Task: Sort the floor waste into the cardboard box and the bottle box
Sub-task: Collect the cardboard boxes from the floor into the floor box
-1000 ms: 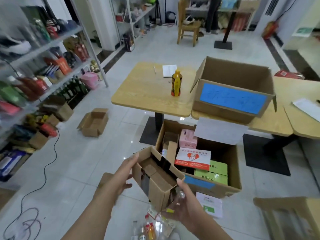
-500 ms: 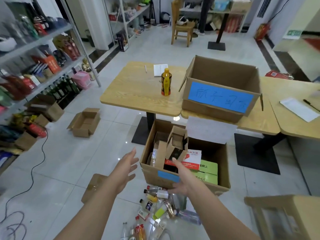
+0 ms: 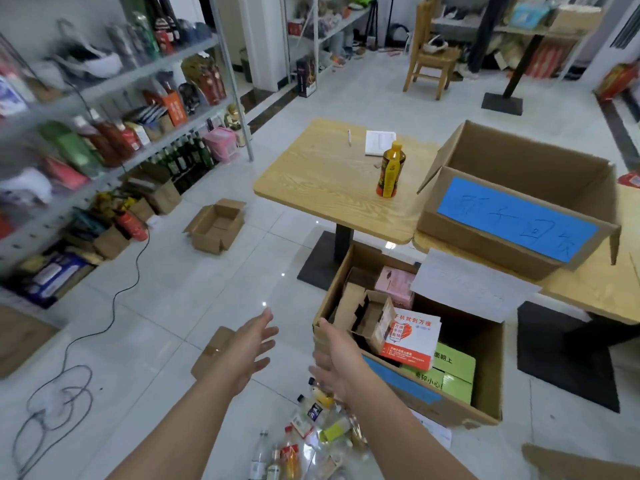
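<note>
The cardboard box point(image 3: 485, 403) stands on the floor under the table, holding packaging, green cartons and a red-and-white carton. A small brown carton point(image 3: 372, 318) lies inside it at the near left. The bottle box point(image 3: 512, 216), with a blue label, sits on the table point(image 3: 322, 188). Several empty bottles point(image 3: 311, 431) lie on the floor below my arms. My left hand point(image 3: 251, 351) hovers open over the floor. My right hand point(image 3: 334, 358) is open at the cardboard box's near left corner, holding nothing.
An orange-capped bottle point(image 3: 391, 171) and a notepad point(image 3: 379, 143) stand on the table. An open small carton point(image 3: 216, 225) and a flat cardboard piece point(image 3: 211, 348) lie on the floor. Shelves point(image 3: 104, 133) line the left; a cable point(image 3: 86, 341) trails across the tiles.
I held the small brown carton in both hands, then let it go into the cardboard box. Both hands are now empty and drawn back a little.
</note>
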